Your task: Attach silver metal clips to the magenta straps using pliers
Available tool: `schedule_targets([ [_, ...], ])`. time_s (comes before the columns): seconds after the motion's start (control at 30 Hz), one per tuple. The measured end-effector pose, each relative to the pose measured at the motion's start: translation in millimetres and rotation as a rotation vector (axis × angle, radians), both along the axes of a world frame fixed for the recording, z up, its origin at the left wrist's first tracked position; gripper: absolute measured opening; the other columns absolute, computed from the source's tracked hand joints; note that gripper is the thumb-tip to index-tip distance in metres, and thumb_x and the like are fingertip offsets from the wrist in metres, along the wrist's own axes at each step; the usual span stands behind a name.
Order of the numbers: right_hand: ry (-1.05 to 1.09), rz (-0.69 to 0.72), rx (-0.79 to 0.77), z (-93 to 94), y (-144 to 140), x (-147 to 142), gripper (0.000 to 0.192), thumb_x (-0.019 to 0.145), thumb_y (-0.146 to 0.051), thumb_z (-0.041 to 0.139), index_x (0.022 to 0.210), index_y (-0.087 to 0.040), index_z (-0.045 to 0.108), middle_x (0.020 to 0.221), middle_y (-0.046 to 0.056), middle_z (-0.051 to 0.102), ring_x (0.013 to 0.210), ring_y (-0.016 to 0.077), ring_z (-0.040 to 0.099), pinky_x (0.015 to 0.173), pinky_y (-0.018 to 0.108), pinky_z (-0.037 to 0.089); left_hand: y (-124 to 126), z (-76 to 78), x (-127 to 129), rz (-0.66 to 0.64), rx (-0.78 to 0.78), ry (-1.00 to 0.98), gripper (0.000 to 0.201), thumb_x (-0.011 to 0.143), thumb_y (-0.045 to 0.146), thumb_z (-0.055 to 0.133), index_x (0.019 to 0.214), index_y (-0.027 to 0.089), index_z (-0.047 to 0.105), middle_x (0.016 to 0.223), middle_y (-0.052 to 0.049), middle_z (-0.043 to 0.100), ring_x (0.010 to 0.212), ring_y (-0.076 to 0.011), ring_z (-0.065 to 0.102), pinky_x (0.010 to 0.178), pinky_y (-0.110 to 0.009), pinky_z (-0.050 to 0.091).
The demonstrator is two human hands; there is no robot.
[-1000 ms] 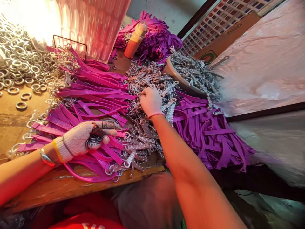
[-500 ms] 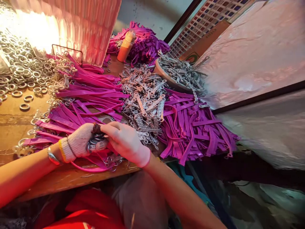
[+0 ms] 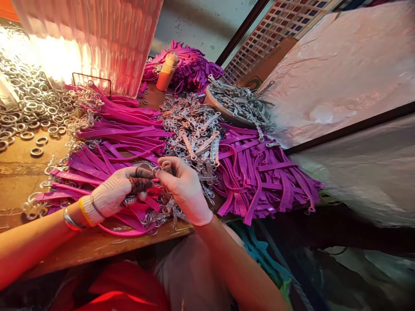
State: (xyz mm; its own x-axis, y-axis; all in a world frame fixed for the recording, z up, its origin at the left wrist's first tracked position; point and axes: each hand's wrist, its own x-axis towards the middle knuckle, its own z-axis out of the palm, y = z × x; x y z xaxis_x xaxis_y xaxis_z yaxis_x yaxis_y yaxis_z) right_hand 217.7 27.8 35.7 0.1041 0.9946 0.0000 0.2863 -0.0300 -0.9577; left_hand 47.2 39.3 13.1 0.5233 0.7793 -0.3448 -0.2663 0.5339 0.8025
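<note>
My left hand (image 3: 112, 194), in a white knit glove, grips a small bunch of metal rings (image 3: 131, 199) over the pink straps (image 3: 119, 129) near the table's front edge. Its dark-taped thumb and finger meet my right hand (image 3: 183, 192), which wears a thin pale glove and pinches a small metal clasp (image 3: 162, 166) against them. A heap of metal clasps (image 3: 194, 129) lies just behind my right hand. Purple straps (image 3: 262, 177) spread to the right of that heap.
Loose silver rings (image 3: 29, 112) cover the wooden table (image 3: 19, 168) at the left. A ribbed translucent container (image 3: 97, 39) and an orange bottle (image 3: 166, 71) stand at the back. A bowl (image 3: 220, 108) of clasps sits beside plastic sheeting (image 3: 340, 73).
My right hand left the clasp heap, drew back toward me and joined my left hand. The left hand stayed over the pink straps, its thumb and finger now raised.
</note>
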Motion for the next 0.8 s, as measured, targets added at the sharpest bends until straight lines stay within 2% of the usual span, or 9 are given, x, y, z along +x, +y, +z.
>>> schedule_targets([
  [0.17,0.052,0.002,-0.004,-5.1,2,-5,0.025,0.079,-0.033,0.07,0.1,-0.019,0.069,0.085,-0.003,0.064,0.077,0.0128,0.057,0.073,0.025,0.046,-4,1.6,6,0.057,0.072,0.044,0.025,0.078,0.029,0.078,0.096,0.016,0.067,0.07,0.002,0.061,0.05,-0.0044,0.05,0.04,-0.012,0.031],
  [0.33,-0.032,0.099,0.021,-5.4,-2,-5,0.02,0.086,-0.032,0.064,0.1,-0.02,0.068,0.091,-0.001,0.068,0.084,0.0153,0.061,0.079,0.027,0.049,-5,-1.6,7,0.087,0.16,0.085,0.022,0.085,0.036,0.071,0.093,0.017,0.063,0.065,0.003,0.056,0.048,-0.0051,0.043,0.041,-0.014,0.031],
  [0.47,-0.29,0.177,0.19,-4.7,-6,3,0.035,0.095,-0.029,0.053,0.128,-0.018,0.055,0.117,0.008,0.064,0.107,0.0192,0.06,0.097,0.034,0.047,0,-1.7,-1,-0.021,0.253,0.199,0.028,0.091,0.043,0.06,0.08,0.017,0.055,0.057,0.003,0.05,0.045,-0.0064,0.038,0.04,-0.017,0.028],
  [0.53,-0.44,0.263,0.265,-4.1,-6,7,0.04,0.096,-0.026,0.05,0.136,-0.017,0.048,0.126,0.012,0.059,0.114,0.0208,0.058,0.1,0.036,0.045,3,-1.8,-6,-0.078,0.336,0.267,0.031,0.092,0.044,0.057,0.078,0.017,0.053,0.057,0.003,0.051,0.046,-0.0071,0.039,0.043,-0.018,0.031],
  [0.67,-0.715,0.531,0.28,-6.6,-4,9,0.027,0.1,-0.02,0.042,0.122,-0.017,0.056,0.109,0.011,0.065,0.101,0.0221,0.061,0.091,0.036,0.049,7,-6.0,-11,-0.178,0.38,0.37,0.028,0.091,0.042,0.057,0.08,0.017,0.054,0.058,0.003,0.05,0.047,-0.0083,0.041,0.043,-0.019,0.032],
  [0.73,-0.858,0.537,0.274,-10.7,-4,7,0.025,0.1,-0.018,0.041,0.115,-0.015,0.06,0.099,0.01,0.065,0.092,0.0233,0.062,0.083,0.036,0.05,8,-10.2,-11,-0.189,0.414,0.423,0.023,0.09,0.037,0.055,0.079,0.017,0.055,0.06,0.002,0.052,0.049,-0.0088,0.041,0.045,-0.02,0.033],
  [0.8,-0.947,0.47,0.279,-14.8,-4,3,0.026,0.099,-0.017,0.04,0.113,-0.015,0.061,0.098,0.011,0.065,0.087,0.0232,0.063,0.079,0.035,0.049,9,-14.1,-10,-0.125,0.514,0.471,0.015,0.085,0.028,0.058,0.076,0.016,0.056,0.065,0.0,0.055,0.055,-0.0096,0.043,0.05,-0.02,0.036],
])
